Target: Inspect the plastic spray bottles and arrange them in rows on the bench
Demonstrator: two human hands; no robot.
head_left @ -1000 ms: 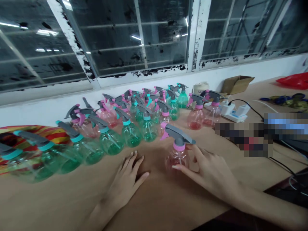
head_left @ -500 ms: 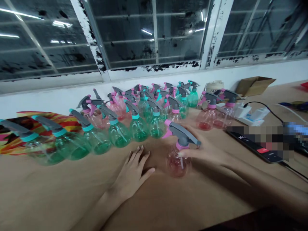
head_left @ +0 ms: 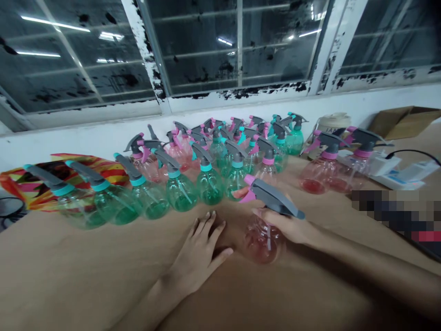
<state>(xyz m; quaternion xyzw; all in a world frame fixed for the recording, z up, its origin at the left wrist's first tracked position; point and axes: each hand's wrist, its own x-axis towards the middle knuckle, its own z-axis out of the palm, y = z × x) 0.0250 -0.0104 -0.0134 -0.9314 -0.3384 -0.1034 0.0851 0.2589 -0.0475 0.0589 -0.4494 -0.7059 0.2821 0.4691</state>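
My right hand [head_left: 285, 225] is wrapped round the neck of a clear pink spray bottle [head_left: 263, 243] with a grey and pink trigger head. Part of its collar is covered by my fingers. To the left of it, my left hand [head_left: 203, 248] lies on the brown tabletop [head_left: 103, 271], fingers spread, holding nothing. Beyond my hands stands a row of green spray bottles [head_left: 181, 193] with turquoise collars. Two more pink spray bottles [head_left: 315, 179] are to the right. Behind the row, several pink and green bottles crowd near the wall.
A colourful patterned cloth or bag [head_left: 106, 170] lies behind the left bottles. At the right are a white power strip with plugs [head_left: 399, 177], a pale lidded container [head_left: 334, 122] and an open cardboard box [head_left: 406, 122]. A pixelated dark device lies at the right edge.
My view has shifted left, so the scene sits further right. My right hand has slid higher around the pink bottle's collar, with fingers now showing by the trigger. My left hand stays flat.
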